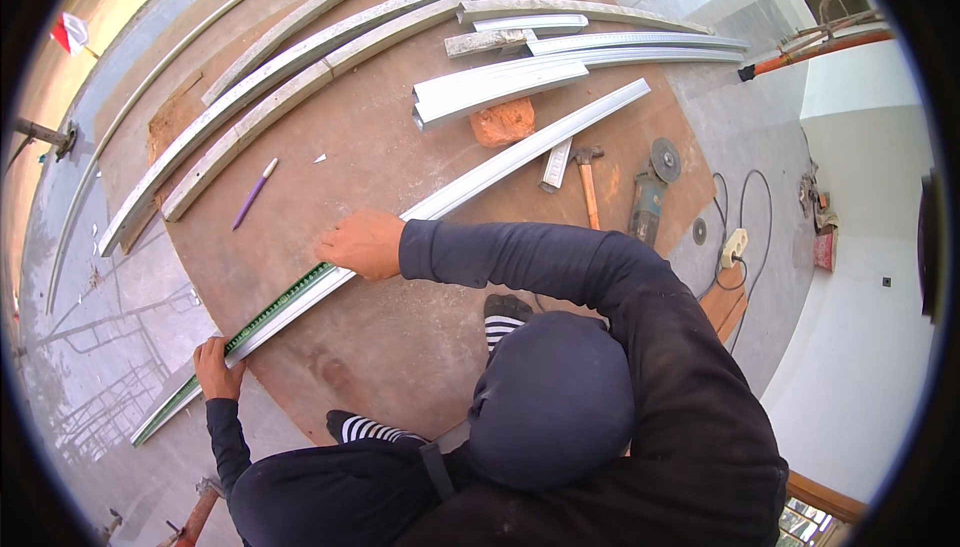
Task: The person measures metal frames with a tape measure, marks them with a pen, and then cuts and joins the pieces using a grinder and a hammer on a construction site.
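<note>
A long white metal channel (520,152) lies diagonally across a brown board (280,332). A green measuring tape (275,309) runs along its lower-left part. My left hand (217,367) grips channel and tape toward the lower left, fingers wrapped round the edge. Farther up, my right hand (362,245) is closed over the tape and channel, its fingertips partly hidden. A purple pencil (255,194) lies above my hands.
Weathered beams (300,87) and white channels (500,87) lie at the back, beside an orange brick (502,123). At right are a hammer (589,187), angle grinder (650,202), power strip (733,247) and cables. A scaffold pipe (840,47) reaches in at upper right.
</note>
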Available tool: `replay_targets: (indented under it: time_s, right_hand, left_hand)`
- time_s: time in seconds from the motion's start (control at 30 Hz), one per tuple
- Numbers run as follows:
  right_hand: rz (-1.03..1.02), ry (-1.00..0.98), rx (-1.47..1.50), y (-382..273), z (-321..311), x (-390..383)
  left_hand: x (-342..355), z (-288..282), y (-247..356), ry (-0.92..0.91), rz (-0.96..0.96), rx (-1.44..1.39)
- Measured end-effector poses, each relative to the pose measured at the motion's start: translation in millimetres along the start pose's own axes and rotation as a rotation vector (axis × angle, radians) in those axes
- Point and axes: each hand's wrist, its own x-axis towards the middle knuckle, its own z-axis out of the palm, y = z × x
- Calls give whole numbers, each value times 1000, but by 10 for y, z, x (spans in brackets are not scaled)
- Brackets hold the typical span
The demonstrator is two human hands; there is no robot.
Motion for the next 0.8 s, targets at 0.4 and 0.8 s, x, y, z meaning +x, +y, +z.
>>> replay_targets:
  time_s: [0.4, 0.8]
  right_hand:
    - [339, 120, -124, 1012, -823, -1708]
    - [362, 25, 5, 761, -776, -1474]
  left_hand:
    - [-1087, -204, -1762, -124, -422, 281]
    - [-1507, -410, -2071, -182, -577, 394]
